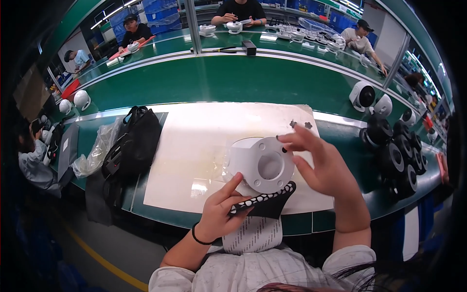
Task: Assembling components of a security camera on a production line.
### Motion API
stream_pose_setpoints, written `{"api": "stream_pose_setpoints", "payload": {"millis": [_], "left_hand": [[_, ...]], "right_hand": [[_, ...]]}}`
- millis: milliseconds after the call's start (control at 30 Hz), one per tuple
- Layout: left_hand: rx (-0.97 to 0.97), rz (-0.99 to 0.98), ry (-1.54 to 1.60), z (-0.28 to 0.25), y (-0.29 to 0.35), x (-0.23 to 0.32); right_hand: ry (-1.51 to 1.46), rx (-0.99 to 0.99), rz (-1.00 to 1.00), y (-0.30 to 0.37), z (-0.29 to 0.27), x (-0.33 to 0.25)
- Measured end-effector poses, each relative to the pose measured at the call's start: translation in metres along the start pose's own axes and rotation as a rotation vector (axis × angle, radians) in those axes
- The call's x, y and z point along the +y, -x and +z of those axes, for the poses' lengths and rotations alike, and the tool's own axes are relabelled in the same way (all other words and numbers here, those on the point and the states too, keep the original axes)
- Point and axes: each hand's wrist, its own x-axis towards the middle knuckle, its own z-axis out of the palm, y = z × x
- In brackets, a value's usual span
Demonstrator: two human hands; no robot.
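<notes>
A white plastic housing (pixel 239 160) lies on the pale work mat, its round ring-shaped base facing up toward me. Shallow round recesses dot the ring, and a small black round pad (pixel 284 150) sits at its right side. My left hand (pixel 224 209) grips a black sheet of adhesive pads (pixel 265 198) with pale round gaps along its edge, its thumb beside the housing. Printed backing paper (pixel 253 234) hangs below the sheet. My right hand (pixel 318 163) is at the ring's right edge, fingers apart; a dark spot shows at one fingertip.
A black bag (pixel 138 141) and clear plastic bags (pixel 102 146) lie left of the mat (pixel 185 165). Several black round parts (pixel 391 155) crowd the right, near white camera-like units (pixel 362 96). Two dark flower-shaped pieces (pixel 308 125) lie at the mat's far right. People work across the bench.
</notes>
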Motion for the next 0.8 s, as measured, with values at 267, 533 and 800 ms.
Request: {"api": "stream_pose_setpoints", "payload": {"millis": [267,533,800], "left_hand": [[-0.017,0.006,-0.010,0.001,0.002,-0.001],[-0.014,-0.035,-0.022,0.000,0.001,0.003],[-0.015,-0.050,-0.031,-0.001,0.001,0.003]], "right_hand": [[-0.184,0.081,0.088,-0.001,0.000,-0.014],[-0.120,0.159,-0.053,-0.025,0.025,0.012],[0.187,0.034,0.028,-0.022,0.027,-0.003]]}}
